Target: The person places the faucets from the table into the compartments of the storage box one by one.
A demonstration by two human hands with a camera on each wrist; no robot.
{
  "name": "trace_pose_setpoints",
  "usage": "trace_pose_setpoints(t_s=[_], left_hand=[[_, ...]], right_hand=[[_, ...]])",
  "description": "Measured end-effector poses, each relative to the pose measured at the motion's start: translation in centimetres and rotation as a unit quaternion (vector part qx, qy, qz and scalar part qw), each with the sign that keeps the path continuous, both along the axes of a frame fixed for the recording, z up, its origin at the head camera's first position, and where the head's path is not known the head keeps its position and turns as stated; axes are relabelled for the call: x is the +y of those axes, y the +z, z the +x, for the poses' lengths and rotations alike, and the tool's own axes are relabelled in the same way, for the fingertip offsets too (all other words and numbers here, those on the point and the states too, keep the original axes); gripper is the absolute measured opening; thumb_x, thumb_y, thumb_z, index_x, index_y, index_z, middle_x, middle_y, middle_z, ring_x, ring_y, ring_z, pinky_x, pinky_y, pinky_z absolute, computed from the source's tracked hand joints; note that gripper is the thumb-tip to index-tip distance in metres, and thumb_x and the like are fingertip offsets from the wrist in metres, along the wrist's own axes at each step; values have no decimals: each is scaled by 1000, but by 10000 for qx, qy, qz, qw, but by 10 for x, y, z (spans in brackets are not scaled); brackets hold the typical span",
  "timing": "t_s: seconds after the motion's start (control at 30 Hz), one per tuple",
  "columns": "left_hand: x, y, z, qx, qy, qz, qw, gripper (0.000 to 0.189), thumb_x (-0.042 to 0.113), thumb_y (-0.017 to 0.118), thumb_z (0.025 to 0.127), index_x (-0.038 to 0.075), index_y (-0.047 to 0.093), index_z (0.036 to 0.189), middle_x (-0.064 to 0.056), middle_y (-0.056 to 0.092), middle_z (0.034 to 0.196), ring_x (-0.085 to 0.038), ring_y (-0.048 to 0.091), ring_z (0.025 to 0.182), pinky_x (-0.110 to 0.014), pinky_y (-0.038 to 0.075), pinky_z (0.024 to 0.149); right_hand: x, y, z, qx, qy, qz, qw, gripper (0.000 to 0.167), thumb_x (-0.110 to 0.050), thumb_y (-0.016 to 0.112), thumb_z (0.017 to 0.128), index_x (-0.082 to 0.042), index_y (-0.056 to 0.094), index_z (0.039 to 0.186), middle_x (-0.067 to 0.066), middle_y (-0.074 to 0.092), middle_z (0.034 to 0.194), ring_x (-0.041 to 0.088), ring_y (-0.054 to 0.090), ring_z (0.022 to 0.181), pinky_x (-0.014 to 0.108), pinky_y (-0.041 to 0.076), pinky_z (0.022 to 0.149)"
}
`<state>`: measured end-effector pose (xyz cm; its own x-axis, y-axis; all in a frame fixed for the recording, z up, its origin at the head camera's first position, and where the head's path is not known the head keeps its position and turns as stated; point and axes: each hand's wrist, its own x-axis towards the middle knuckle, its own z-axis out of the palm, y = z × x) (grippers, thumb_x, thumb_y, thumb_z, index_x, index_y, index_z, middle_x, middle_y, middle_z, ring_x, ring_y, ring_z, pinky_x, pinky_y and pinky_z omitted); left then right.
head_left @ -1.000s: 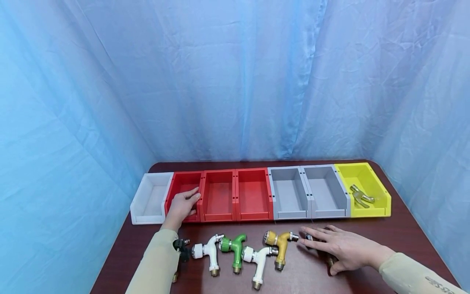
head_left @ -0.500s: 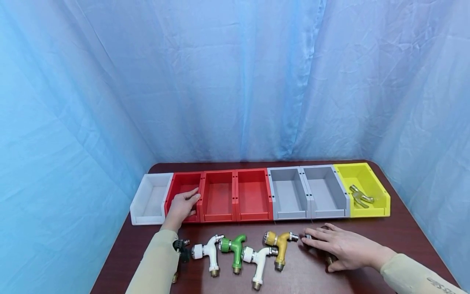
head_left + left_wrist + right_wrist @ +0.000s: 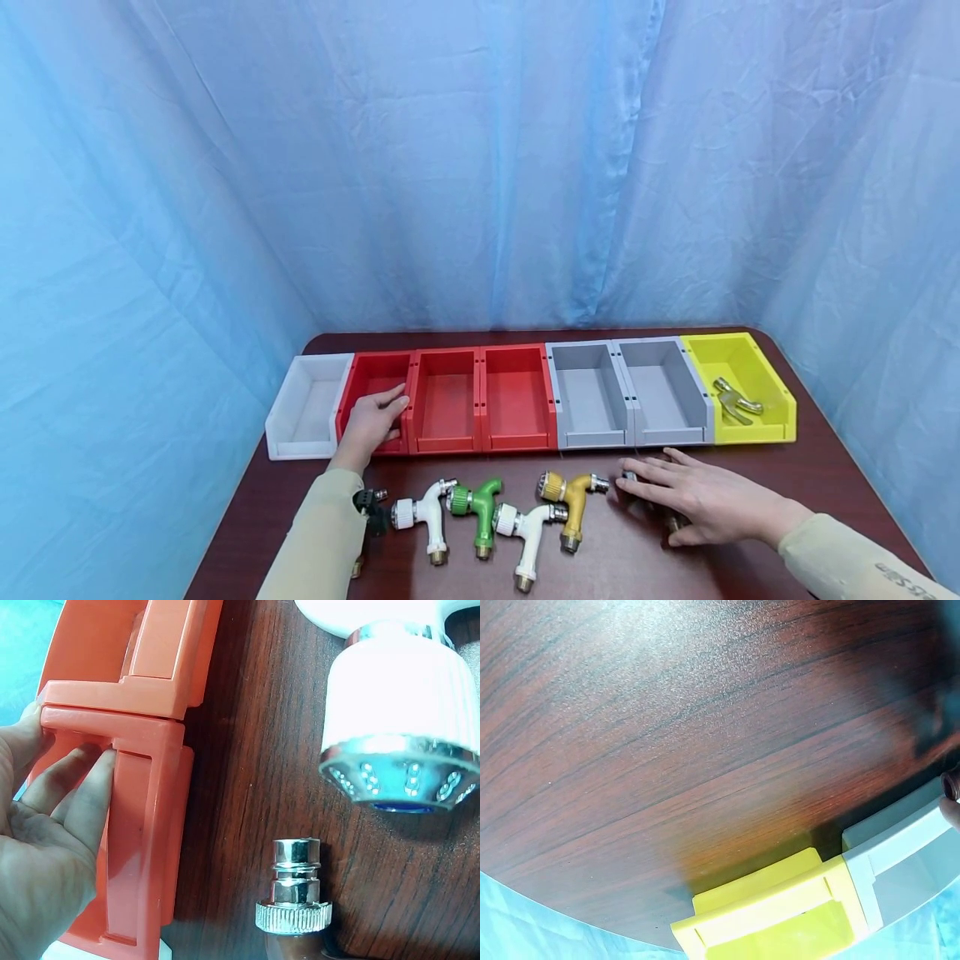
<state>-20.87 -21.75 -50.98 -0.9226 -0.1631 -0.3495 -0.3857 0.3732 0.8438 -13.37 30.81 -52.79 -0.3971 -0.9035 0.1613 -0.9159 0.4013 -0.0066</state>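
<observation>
My left hand (image 3: 371,421) reaches into the leftmost red bin (image 3: 131,847). Its thumb and fingers pinch the bin's right wall, where it meets the neighbouring red bin (image 3: 446,400). Below that wrist lies a dark tap, mostly hidden by the sleeve; its chrome spout end (image 3: 295,885) shows. My right hand (image 3: 708,500) rests over another tap (image 3: 673,518), fingers fairly straight and spread, covering most of it. That tap's brownish tube end (image 3: 950,786) shows at the edge of the right wrist view beside a fingertip. A yellow-gold tap (image 3: 576,504) lies left of this hand.
Between the hands lie a white tap (image 3: 431,517), a green tap (image 3: 483,512) and a second white tap (image 3: 532,533). The bin row has a white bin (image 3: 300,446), red bins, grey bins (image 3: 596,439) and a yellow bin (image 3: 757,432) holding a gold tap (image 3: 737,402).
My right hand has crept slightly away from me, the tap under it shifting a little. The right end of the bin row has edged left. My left hand keeps its place.
</observation>
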Motion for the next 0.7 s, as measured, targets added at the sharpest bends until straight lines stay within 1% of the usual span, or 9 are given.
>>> trace_pose_setpoints(t_s=[0.03, 0.1, 0.2, 0.27, 0.43, 0.47, 0.57, 0.63, 0.7], left_hand=[[0, 0, 0, -4, 3, 12, 10000, 60, 35, 67, 100, 22, 46, 155, -18, 49, 152, -40, 57, 127, -42, 59, 91], [0, 0, 0, -8, 8, 22, 10000, 61, 35, 67, 100, 21, 46, 155, -18, 49, 152, -40, 57, 128, -42, 59, 92], [0, 0, 0, 1, 0, 13, 10000, 62, 35, 68, 99, 21, 46, 155, -17, 49, 153, -41, 57, 128, -43, 59, 92], [0, 0, 1, 14, -8, -1, 10000, 62, 35, 68, 99, 21, 45, 156, -17, 49, 153, -41, 57, 128, -43, 58, 93], [1, 0, 1, 25, 0, -21, 10000, 62, 35, 68, 99, 22, 46, 155, -17, 50, 152, -41, 57, 128, -43, 58, 93], [1, 0, 1, 25, 4, -22, 10000, 62, 35, 68, 99, 22, 46, 155, -17, 50, 152, -41, 57, 128, -43, 58, 93], [1, 0, 1, 9, 17, -14, 10000, 62, 35, 68, 99, 22, 46, 155, -16, 50, 152, -41, 58, 128, -43, 58, 93], [1, 0, 0, -2, 16, -9, 10000, 61, 35, 67, 99, 22, 46, 155, -16, 51, 152, -40, 58, 127, -43, 58, 93], [1, 0, 0, -12, 14, -7, 10000, 60, 35, 67, 100, 22, 46, 155, -17, 51, 152, -40, 59, 127, -43, 58, 93]], right_hand=[[0, 0, 0, 20, -12, 8, 10000, 99, -57, 86, 73, -19, 46, 155, 12, 50, 154, 32, 60, 128, 50, 41, 113], [0, 1, 0, 11, -24, 9, 10000, 98, -57, 86, 74, -19, 46, 155, 12, 49, 154, 32, 60, 128, 51, 42, 112], [0, 3, 0, -34, -16, -15, 10000, 99, -54, 87, 73, -18, 46, 155, 14, 50, 153, 33, 62, 126, 34, 12, 128], [0, 3, 0, -59, 30, -47, 10000, 98, -53, 87, 74, -17, 46, 155, 15, 50, 153, 34, 62, 125, 22, -11, 123], [2, 3, -2, 19, 60, -69, 10000, 98, -51, 89, 72, -16, 47, 154, 15, 49, 154, 33, 62, 125, 23, -12, 123], [2, 3, -2, -5, 26, -63, 10000, 98, -50, 90, 72, -17, 47, 154, 14, 49, 155, 32, 62, 126, 24, -10, 124], [3, 4, -3, 0, -84, 18, 10000, 98, -50, 90, 72, -18, 47, 155, 12, 48, 156, 29, 60, 128, 41, 24, 125], [4, 4, -4, -15, -141, 51, 9999, 98, -51, 90, 72, -19, 47, 155, 11, 47, 157, 26, 59, 130, 52, 43, 112], [4, 5, -5, 107, -126, 33, 9999, 99, -52, 90, 71, -19, 48, 154, 11, 47, 156, 25, 59, 129, 56, 51, 96]])
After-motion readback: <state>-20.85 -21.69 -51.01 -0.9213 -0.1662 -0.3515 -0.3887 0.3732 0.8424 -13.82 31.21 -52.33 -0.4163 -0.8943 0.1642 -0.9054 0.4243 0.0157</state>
